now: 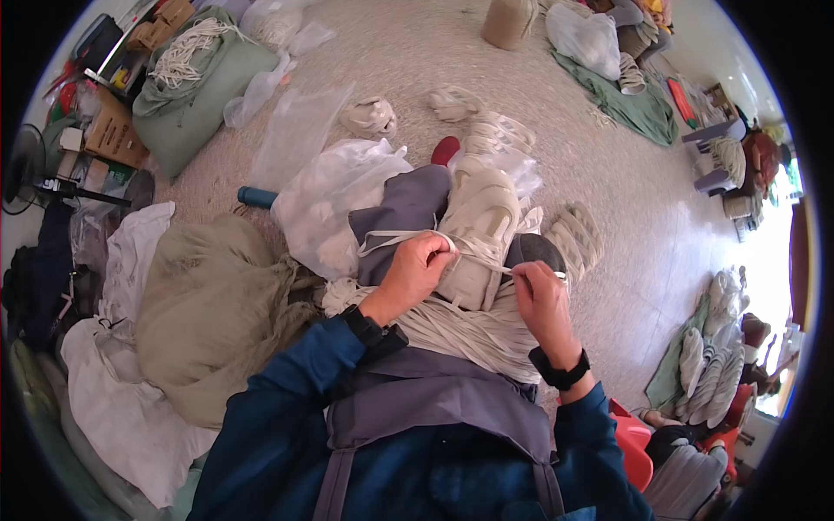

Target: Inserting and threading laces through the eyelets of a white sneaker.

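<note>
Pale shoe [479, 207] beside right hand [542, 300]

A speckled beige floor [630, 174] spreads through the room, turning greyer and glossier toward the right, where strong daylight pours through a bright opening [771, 291], whether window or door unclear. A pale wall [721, 52] rises at upper right. A purple chair [728, 130] stands near the right edge, a red seat [632, 445] at lower right.
</note>
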`<action>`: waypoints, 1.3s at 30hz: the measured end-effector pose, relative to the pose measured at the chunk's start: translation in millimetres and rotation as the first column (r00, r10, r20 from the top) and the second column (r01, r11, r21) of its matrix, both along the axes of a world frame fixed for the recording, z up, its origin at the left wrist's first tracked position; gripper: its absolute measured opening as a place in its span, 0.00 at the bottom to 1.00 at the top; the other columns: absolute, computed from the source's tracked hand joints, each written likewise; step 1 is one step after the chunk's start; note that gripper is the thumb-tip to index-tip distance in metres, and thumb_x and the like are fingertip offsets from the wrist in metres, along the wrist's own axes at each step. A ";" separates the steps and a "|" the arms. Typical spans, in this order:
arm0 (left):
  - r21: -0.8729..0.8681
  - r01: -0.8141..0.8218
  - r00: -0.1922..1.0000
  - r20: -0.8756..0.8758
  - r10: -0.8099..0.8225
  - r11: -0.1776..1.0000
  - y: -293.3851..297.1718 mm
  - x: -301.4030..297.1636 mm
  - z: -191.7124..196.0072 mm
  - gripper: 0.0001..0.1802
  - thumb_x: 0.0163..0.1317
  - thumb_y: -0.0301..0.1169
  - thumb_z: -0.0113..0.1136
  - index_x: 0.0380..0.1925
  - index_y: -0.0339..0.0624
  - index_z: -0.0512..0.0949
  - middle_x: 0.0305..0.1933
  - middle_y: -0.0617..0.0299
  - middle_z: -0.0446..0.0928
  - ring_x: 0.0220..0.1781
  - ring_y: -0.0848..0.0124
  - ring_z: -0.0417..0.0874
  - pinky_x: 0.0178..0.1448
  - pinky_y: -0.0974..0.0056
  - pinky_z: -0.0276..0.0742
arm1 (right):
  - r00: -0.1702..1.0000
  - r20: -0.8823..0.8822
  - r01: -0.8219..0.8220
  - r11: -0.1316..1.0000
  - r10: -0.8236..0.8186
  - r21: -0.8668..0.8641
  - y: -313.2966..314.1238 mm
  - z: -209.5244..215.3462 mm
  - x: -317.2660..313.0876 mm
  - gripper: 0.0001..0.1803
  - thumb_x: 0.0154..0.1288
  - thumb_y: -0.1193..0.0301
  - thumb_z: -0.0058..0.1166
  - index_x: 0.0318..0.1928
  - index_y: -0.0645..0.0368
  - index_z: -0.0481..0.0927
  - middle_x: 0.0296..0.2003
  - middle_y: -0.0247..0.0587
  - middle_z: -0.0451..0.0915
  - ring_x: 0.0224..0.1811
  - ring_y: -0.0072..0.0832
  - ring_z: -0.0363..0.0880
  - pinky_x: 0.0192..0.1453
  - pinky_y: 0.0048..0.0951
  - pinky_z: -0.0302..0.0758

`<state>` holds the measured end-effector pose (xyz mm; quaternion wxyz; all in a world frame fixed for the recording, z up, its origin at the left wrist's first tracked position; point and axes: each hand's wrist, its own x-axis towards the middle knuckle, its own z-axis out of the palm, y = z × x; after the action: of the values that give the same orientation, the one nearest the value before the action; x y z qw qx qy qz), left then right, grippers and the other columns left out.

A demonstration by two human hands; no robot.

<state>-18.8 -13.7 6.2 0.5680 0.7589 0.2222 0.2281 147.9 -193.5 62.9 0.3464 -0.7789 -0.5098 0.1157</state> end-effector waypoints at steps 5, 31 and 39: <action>0.285 -0.067 0.995 -0.046 0.084 0.956 -5.6 4.1 1.7 0.02 0.61 0.22 0.64 0.34 0.36 0.81 0.33 0.54 0.81 0.34 0.58 0.81 0.41 0.60 0.77 | 0.995 0.100 -0.019 1.000 0.018 0.005 0.8 4.4 10.0 0.05 0.60 0.79 0.61 0.37 0.63 0.80 0.32 0.46 0.76 0.35 0.48 0.79 0.39 0.44 0.76; 0.716 0.196 0.927 -0.358 0.111 0.671 -35.3 -8.0 28.9 0.29 0.60 0.29 0.63 0.61 0.31 0.70 0.46 0.50 0.74 0.50 0.54 0.78 0.52 0.54 0.71 | 0.889 0.385 -0.197 0.966 0.247 -0.165 11.6 -5.6 2.3 0.03 0.53 0.78 0.56 0.29 0.59 0.76 0.32 0.45 0.75 0.39 0.42 0.78 0.45 0.41 0.73; 0.777 0.260 0.896 -0.416 0.157 0.573 -26.8 -8.4 32.5 0.24 0.61 0.30 0.64 0.55 0.30 0.74 0.45 0.51 0.76 0.47 0.55 0.79 0.52 0.54 0.72 | 0.933 0.288 -0.203 0.977 0.214 -0.068 15.3 -23.8 3.9 0.04 0.55 0.79 0.57 0.32 0.60 0.76 0.30 0.46 0.74 0.36 0.45 0.77 0.41 0.43 0.73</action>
<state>-27.2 -40.6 38.7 0.0941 0.9709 0.1911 0.1093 151.8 -178.2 39.1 0.2380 -0.7351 -0.6333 0.0441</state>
